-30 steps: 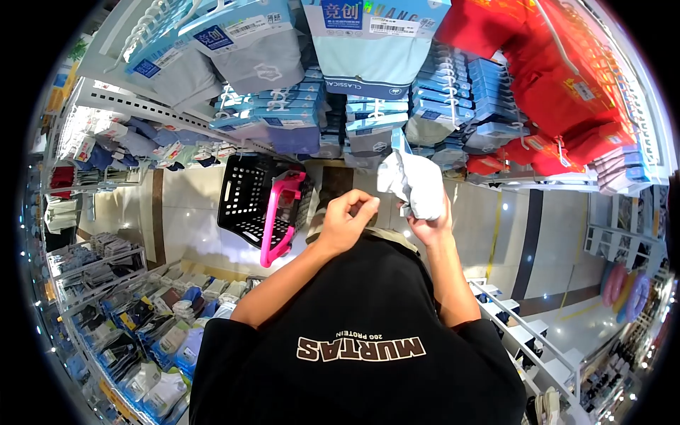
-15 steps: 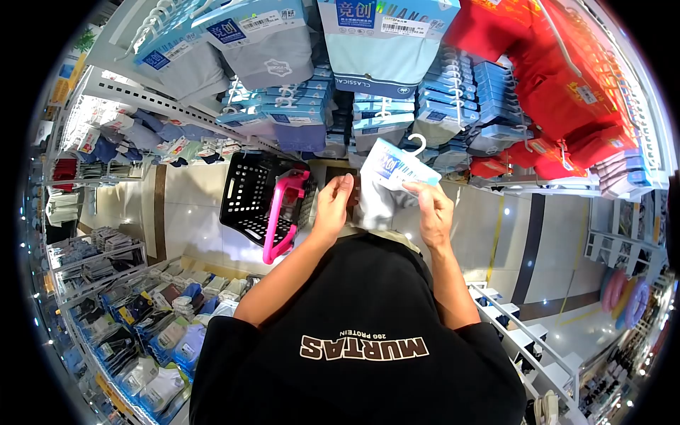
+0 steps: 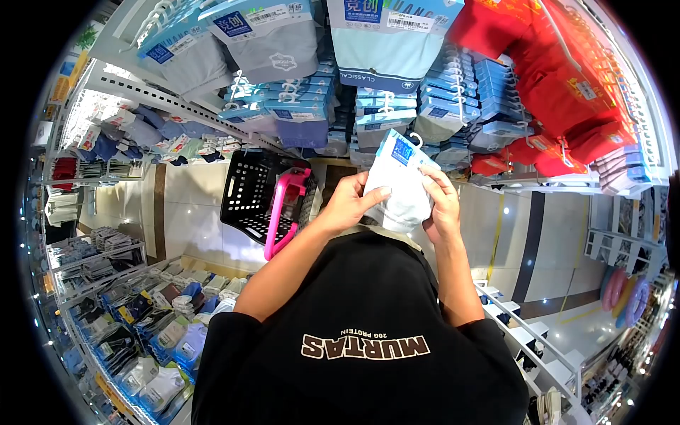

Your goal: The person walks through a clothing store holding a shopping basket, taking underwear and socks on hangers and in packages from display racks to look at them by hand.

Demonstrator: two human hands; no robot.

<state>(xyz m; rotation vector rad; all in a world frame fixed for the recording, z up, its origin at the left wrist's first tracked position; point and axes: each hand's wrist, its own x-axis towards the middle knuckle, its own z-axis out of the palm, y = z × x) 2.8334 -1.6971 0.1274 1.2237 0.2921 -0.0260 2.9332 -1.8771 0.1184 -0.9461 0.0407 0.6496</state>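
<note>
A pale pack of folded underwear (image 3: 400,191) with a blue-and-white header card and a small white hook is in front of my chest, slightly tilted. My left hand (image 3: 354,202) grips its left side, thumb across the front. At the right edge, my right hand (image 3: 442,202) is closed on the same pack, fingers near the header card. Parts of the fingers are hidden behind the pack. Similar blue-carded packs (image 3: 386,49) hang on the rack just beyond my hands.
A black shopping basket (image 3: 244,195) with a pink handle (image 3: 280,212) stands on the floor to the left. Red packs (image 3: 567,92) hang at the upper right. Packaged socks (image 3: 159,333) fill a low display at the lower left. A white metal rack (image 3: 531,340) stands at the right.
My left hand has moved right and taken hold of the pack, which was in my right hand alone. The pack has turned more upright, its front now flat toward me.
</note>
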